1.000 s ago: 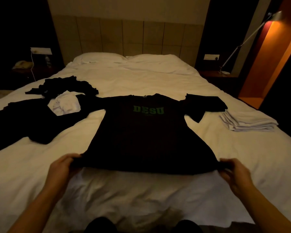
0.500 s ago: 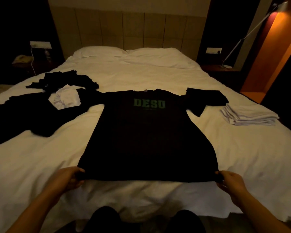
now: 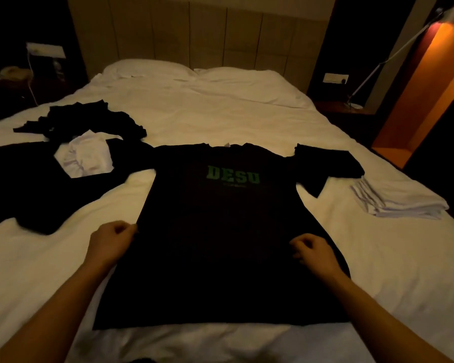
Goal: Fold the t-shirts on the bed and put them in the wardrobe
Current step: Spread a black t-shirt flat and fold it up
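While there's no real container in my feed, the bed is what's carrying everything, so here's the layout: a black t-shirt with green "DESU" lettering lies flat, front up, in the middle of the white sheet, collar toward the pillows and hem at the near edge. Left of it there's a heap of dark clothes with a crumpled white garment on top, and to the right a small folded dark piece just beside a neat stack of folded white shirts. The left hand sits at the shirt's left side edge, about halfway up, fingers curled in; looks like it's pinching the fabric edge but honestly it's too dim, can't tell for sure. The right hand rests on top of the shirt, inside its right edge, fingers loosely curled down onto the cloth; whether it's got a fold pinched, can't tell either.
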`<state>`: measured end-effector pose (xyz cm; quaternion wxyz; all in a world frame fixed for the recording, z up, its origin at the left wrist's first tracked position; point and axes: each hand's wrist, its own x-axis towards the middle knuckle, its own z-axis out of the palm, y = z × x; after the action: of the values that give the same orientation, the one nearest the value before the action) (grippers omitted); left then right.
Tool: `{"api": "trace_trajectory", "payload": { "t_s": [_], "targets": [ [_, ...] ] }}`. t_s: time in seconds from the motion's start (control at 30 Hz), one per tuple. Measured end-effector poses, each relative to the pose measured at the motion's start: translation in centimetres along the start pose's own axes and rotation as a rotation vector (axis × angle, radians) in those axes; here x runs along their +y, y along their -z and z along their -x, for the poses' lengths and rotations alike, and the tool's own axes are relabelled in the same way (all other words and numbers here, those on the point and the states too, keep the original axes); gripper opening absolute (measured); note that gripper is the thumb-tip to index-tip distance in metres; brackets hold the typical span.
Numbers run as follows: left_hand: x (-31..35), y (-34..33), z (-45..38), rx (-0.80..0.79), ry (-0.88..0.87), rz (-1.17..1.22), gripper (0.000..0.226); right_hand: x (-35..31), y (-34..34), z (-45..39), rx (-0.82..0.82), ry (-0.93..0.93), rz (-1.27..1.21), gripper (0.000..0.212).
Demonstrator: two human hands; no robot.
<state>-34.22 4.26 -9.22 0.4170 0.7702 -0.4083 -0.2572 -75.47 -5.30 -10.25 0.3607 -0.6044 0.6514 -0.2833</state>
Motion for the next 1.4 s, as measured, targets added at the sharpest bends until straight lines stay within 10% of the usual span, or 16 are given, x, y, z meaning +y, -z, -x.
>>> {"api": "trace_trajectory", "payload": {
  "t_s": [0.27, 0.57, 0.83, 1.27, 1.4],
  "targets": [
    [2.7, -2.9, -17.6, -0.003, 0.099, 0.216, 0.022, -14.3, -13.9, -12.3, -0.22, 0.04, -0.111, 0.019],
    [5.9, 3.4, -29.3, 0.09, 0.057, 0.262, 0.017, -27.7, -28.6, -14.0, -0.584, -0.334, -0.464, 0.016],
    [6.2, 2.6, -42.4, -0.317, -0.107, -0.069, 0.03, -32.4, -36.9, -16.7, -0.406, -0.856, -0.9, 0.021],
    [2.9, 2.9, -47.9, -0.422, -0.295, -1.0, 0.033, -37.1, -38.0, -17.5, -0.042, -0.947, -1.18, 0.019],
    [2.7, 4.9, -50.0, -0.601, -0.216, -0.729, 0.034, -38.2, -37.4, -17.1, 0.034, -0.939, -1.265, 0.023]
  ]
}}
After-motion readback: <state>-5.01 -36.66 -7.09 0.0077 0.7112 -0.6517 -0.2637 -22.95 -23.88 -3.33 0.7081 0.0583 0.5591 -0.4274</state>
